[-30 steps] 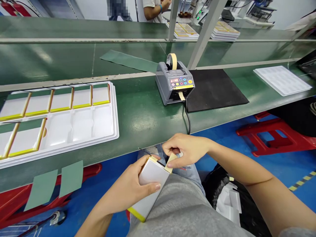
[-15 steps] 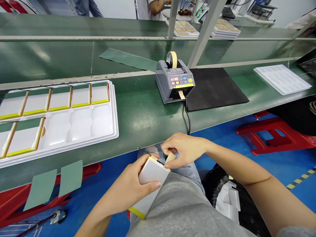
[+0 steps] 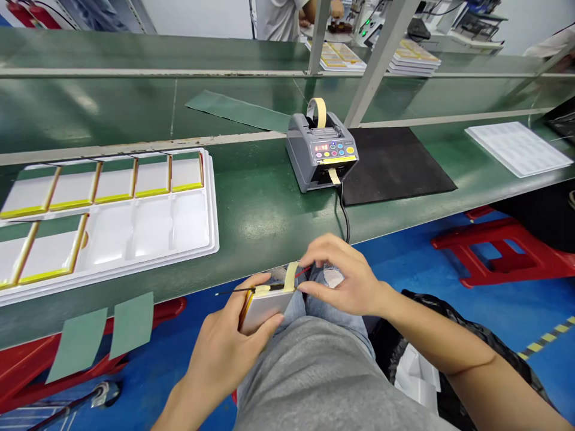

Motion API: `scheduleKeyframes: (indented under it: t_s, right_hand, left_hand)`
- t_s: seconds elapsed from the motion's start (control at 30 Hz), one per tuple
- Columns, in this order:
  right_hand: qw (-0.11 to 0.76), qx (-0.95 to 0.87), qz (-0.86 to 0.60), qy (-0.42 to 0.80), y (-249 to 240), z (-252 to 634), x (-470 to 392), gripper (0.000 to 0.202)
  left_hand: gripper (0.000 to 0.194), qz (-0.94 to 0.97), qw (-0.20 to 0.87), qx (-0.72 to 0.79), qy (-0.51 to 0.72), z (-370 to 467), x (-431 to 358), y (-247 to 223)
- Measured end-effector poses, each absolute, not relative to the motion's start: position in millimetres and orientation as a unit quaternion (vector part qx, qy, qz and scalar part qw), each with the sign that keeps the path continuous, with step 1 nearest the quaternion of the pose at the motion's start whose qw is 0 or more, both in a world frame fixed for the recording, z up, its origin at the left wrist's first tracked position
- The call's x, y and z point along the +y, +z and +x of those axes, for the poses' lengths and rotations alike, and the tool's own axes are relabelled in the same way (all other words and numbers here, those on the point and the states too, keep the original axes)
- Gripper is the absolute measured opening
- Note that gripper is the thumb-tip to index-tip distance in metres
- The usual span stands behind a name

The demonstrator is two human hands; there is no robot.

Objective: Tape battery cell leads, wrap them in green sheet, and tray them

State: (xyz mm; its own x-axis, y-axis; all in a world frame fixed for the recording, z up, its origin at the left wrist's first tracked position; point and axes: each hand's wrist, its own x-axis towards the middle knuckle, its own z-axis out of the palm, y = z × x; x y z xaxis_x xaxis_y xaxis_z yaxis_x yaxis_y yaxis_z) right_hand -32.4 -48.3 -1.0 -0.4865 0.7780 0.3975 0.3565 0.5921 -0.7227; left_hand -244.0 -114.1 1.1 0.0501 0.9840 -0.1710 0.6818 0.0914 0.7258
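My left hand (image 3: 238, 329) is closed round a silver pouch battery (image 3: 265, 313) with yellow edges, tilted so that its taped top end faces up. A black wire (image 3: 236, 291) sticks out leftward from that end. One short strip of cream tape (image 3: 291, 276) is stuck on near the right corner and stands upright. My right hand (image 3: 344, 275) is beside this corner, thumb and index finger apart, with the fingertips close to the strip. Between them a thin red wire (image 3: 303, 271) shows. Whether a fingertip touches the tape, I cannot tell.
A tape dispenser (image 3: 321, 152) stands on the green bench (image 3: 251, 221) beside a black mat (image 3: 395, 164). At left, a white tray (image 3: 148, 230) holds several similar batteries. Green sheets (image 3: 132, 326) hang from the bench's front edge. A person (image 3: 281, 21) works beyond.
The battery has tipped so its top end shows more. My right thumb and finger have spread, and the tape strip now stands upright. The black wire points further left.
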Motion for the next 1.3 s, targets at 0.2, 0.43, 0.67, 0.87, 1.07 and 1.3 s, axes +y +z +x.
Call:
scheduleKeyframes:
  t_s: [0.2,0.43,0.67,0.87,1.07,1.3]
  right_hand:
    - [0.389,-0.821,-0.354,0.224,-4,-42,-61,0.014]
    - [0.345,-0.811,-0.332,0.335,-2,-40,-53,0.008]
    - [0.349,-0.827,-0.28,0.341,-5,-38,-52,0.01]
    - [0.327,-0.827,-0.293,0.352,3,-35,-52,0.015]
    - [0.318,-0.844,-0.29,0.318,6,-33,-53,0.009]
    - [0.274,-0.819,-0.301,0.403,4,-33,-52,0.009]
  left_hand:
    - [0.044,0.721,0.258,0.599,0.235,-248,-117,-9]
    - [0.038,0.782,0.186,0.562,0.194,-250,-118,-15]
    - [0.05,0.815,0.128,0.517,0.229,-251,-122,-18]
    - [0.059,0.825,0.104,0.495,0.25,-255,-124,-22]
    - [0.056,0.826,0.11,0.498,0.24,-256,-123,-22]
    - [0.058,0.842,0.118,0.468,0.24,-256,-124,-26]
